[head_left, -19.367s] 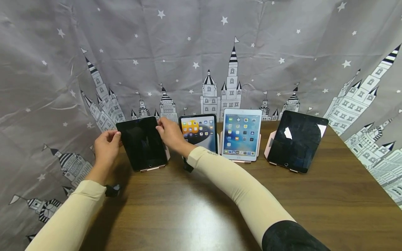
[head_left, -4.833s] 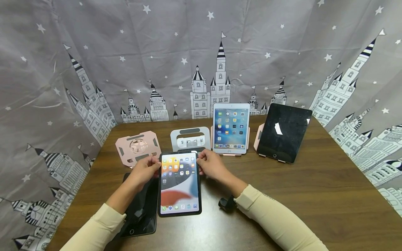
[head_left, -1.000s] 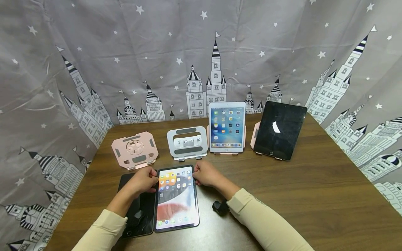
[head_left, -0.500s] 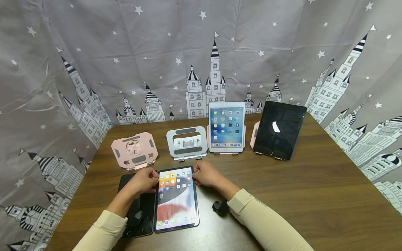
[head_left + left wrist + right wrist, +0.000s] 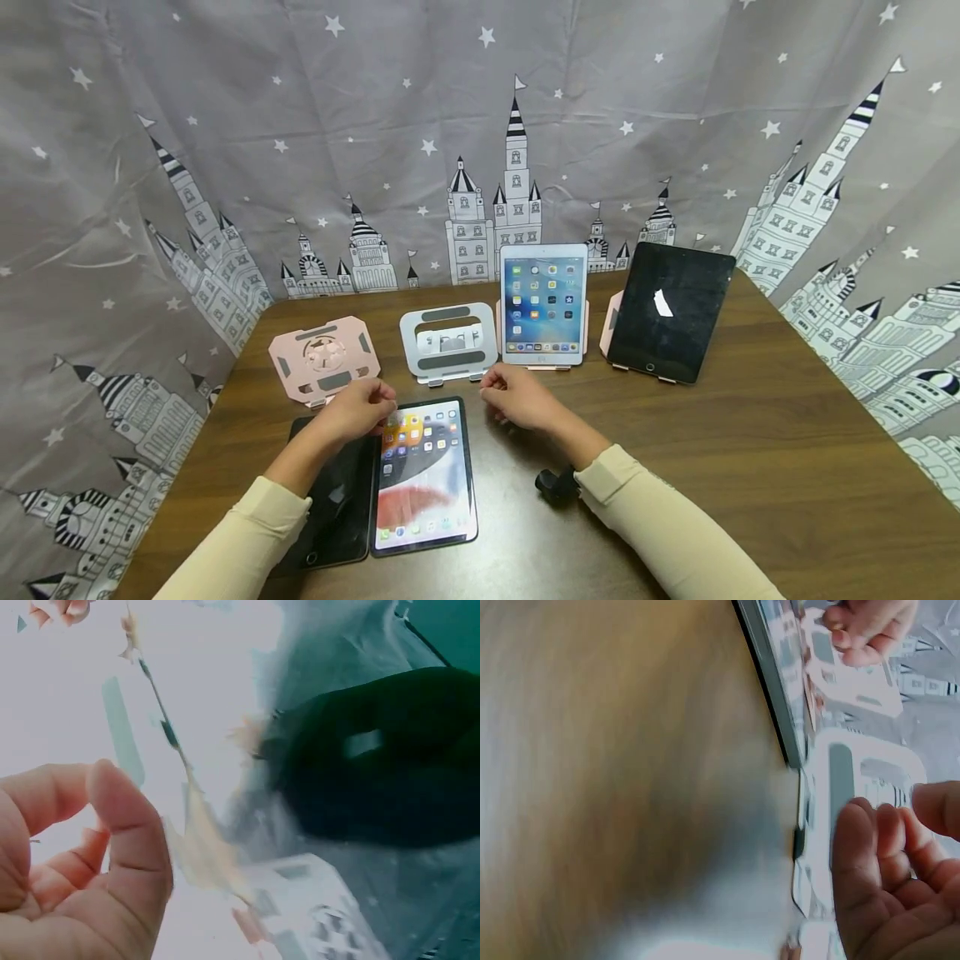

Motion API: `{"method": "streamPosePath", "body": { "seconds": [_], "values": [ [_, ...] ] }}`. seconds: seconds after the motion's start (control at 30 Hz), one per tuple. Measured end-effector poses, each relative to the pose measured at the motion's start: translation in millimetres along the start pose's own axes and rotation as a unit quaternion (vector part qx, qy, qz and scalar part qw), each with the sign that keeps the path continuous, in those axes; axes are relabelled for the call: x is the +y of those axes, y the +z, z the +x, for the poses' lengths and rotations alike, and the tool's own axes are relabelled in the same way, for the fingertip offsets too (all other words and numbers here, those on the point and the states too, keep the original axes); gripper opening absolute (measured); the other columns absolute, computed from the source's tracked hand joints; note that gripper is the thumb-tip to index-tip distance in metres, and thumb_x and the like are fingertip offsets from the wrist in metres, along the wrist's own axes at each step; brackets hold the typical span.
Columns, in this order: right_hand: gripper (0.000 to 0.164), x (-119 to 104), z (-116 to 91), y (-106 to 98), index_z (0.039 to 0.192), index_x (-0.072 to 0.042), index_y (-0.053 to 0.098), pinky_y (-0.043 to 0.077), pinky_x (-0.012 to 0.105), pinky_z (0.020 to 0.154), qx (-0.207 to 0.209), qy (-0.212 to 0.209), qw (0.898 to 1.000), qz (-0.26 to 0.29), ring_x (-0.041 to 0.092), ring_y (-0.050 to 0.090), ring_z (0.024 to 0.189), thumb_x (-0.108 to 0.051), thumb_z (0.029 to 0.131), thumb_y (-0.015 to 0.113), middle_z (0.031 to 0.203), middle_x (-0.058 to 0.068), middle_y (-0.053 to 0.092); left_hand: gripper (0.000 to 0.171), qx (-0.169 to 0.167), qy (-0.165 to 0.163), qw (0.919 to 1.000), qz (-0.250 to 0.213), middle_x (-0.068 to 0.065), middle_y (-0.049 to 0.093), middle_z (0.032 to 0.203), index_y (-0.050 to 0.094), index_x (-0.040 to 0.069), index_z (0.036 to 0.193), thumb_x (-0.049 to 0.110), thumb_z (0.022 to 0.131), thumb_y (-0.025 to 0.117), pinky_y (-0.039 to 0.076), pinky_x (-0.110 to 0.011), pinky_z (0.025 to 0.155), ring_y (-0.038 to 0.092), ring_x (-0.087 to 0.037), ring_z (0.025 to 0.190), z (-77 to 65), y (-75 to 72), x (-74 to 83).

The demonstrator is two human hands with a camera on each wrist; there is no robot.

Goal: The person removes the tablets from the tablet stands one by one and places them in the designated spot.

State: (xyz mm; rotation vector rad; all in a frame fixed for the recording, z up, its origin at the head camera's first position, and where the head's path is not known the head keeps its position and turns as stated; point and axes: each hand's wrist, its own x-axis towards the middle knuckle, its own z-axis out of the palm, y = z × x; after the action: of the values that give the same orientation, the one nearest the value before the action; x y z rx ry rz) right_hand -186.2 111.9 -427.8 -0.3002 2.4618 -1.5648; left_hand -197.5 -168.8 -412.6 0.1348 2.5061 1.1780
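A lit tablet (image 5: 426, 479) with app icons lies flat on the table, beside a dark-screened tablet (image 5: 337, 500) on its left. Over the top edges of these two, my left hand (image 5: 356, 410) is loosely curled and holds nothing. The left wrist view shows its thumb and fingers bent with nothing between them. My right hand (image 5: 521, 398) hovers to the right of the lit tablet's top corner, fingers loosely bent and apart from it; the right wrist view shows it holding nothing. Behind them stand a pink tablet stand (image 5: 324, 358) and a white-grey stand (image 5: 450, 340), both bare.
A white tablet (image 5: 543, 304) with a lit screen leans on a stand at the back. To its right a black tablet (image 5: 671, 312) leans on a pink stand (image 5: 611, 325). A grey curtain (image 5: 450, 100) printed with castles hangs behind the wooden table (image 5: 675, 467).
Earlier, the dark and lit tablets stood on the two left stands; now both lie flat in front. In the last half second both hands let go of the lit tablet, the right moving off rightward.
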Motion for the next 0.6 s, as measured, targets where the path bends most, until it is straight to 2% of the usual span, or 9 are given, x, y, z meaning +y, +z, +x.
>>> {"method": "streamPosePath", "body": {
  "seconds": [0.13,0.27,0.43,0.6],
  "values": [
    [0.010,-2,-1,-25,0.101,-0.002,0.063,0.054,0.033,0.064,0.031,-0.006,0.999,-0.029,0.029,0.064,0.076,-0.010,0.097,0.060,0.085,0.009,0.063,0.020,0.000,0.068,0.9977,-0.001,-0.013,0.059,0.090,0.059,-0.004,0.113,0.010,0.100,0.058,0.056,-0.036,0.072,0.056,-0.022,0.078,10.5,-0.6,25.0],
    [0.013,-4,-1,-52,0.105,0.002,0.061,0.057,0.033,0.068,0.056,-0.018,0.998,-0.025,0.029,0.064,0.083,-0.009,0.099,0.058,0.091,0.014,0.064,0.020,0.006,0.122,0.9925,-0.009,-0.013,0.060,0.092,0.060,-0.004,0.113,0.012,0.100,0.058,0.054,-0.037,0.070,0.058,-0.027,0.080,22.4,0.1,56.4],
    [0.016,-10,-1,-89,0.108,0.002,0.061,0.058,0.038,0.072,0.094,-0.036,0.994,-0.052,0.034,0.064,0.087,-0.012,0.101,0.056,0.096,0.019,0.064,0.020,0.021,0.161,0.9867,-0.013,-0.015,0.062,0.096,0.061,0.000,0.113,0.014,0.100,0.057,0.052,-0.033,0.069,0.060,-0.031,0.085,39.8,2.6,95.9],
    [0.021,-18,3,-124,0.112,0.002,0.059,0.057,0.048,0.078,0.120,-0.045,0.989,-0.070,0.037,0.064,0.095,-0.015,0.103,0.053,0.105,0.022,0.063,0.019,0.050,0.187,0.9811,-0.008,-0.008,0.061,0.099,0.062,0.005,0.112,0.021,0.101,0.058,0.049,-0.031,0.073,0.057,-0.024,0.089,59.6,6.8,128.4]
  ]
}}
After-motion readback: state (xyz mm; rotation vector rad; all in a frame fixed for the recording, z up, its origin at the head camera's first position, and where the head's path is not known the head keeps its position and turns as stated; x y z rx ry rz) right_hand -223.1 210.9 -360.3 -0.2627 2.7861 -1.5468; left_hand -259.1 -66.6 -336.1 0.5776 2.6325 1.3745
